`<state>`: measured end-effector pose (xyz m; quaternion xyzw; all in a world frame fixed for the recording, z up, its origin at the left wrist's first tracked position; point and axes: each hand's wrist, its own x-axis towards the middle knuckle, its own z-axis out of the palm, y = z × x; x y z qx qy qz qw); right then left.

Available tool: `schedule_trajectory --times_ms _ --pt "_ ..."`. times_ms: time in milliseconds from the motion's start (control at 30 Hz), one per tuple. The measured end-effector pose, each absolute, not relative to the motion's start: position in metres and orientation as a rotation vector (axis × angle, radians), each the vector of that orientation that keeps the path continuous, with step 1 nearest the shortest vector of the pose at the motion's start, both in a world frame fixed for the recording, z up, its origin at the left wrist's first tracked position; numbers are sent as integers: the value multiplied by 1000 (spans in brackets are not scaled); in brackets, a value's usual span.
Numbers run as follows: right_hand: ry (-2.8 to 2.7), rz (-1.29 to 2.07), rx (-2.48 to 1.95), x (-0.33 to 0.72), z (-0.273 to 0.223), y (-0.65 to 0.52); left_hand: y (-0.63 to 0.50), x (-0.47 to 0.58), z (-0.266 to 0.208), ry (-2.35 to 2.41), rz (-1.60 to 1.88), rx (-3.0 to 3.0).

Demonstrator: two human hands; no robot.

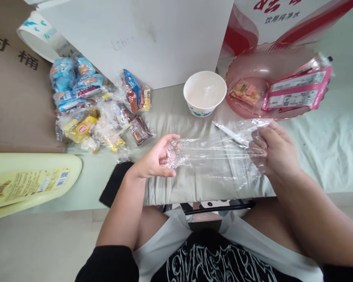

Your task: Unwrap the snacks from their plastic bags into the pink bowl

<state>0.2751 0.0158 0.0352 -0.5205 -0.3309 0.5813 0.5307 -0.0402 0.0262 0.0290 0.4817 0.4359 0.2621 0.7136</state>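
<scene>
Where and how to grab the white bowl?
Probably pinch the white bowl by the left of its rim, coming from above-left: it stands upright, mouth up, wall flaring toward the rim. The pink dish crowds its right, and the white box stands behind.

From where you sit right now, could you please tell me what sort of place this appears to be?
Probably a room in a home or dormitory, though I can't be certain: a pale green cloth is spread out, with individually wrapped snacks and a pink bowl on it.
</scene>
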Motion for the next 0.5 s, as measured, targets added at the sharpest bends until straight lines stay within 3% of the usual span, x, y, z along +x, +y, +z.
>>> schedule_trajectory --times_ms 200,367,500 --pt "-791 1372 -1296 277 36 8 27 -31 18 1204 817 1046" --pt "-1216 1392 -1433 277 30 2 35 -22 16 1255 1027 836" --pt "-1004 1635 -1337 275 33 5 41 -24 14 1295 1216 693"
